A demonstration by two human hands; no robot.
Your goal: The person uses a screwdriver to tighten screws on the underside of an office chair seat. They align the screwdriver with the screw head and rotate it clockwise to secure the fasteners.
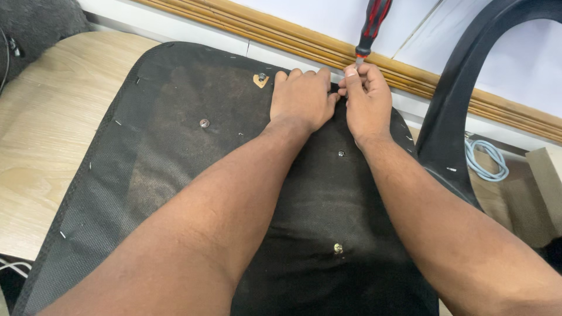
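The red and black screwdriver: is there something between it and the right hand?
No. The right hand grips the screwdriver directly near its tip, at the far edge of the black fabric panel. The left hand rests beside it.

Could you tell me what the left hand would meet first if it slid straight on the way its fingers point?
Probably the far edge of the black fabric-covered panel, then the white wall strip; the left hand already lies flat by that edge.

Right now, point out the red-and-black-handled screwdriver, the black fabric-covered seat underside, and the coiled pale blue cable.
Red-and-black-handled screwdriver [373, 24]: head view, on its striped handle.
Black fabric-covered seat underside [170, 158]: head view, on bare fabric left of the forearms.
Coiled pale blue cable [489, 161]: head view, on the loop's right side.
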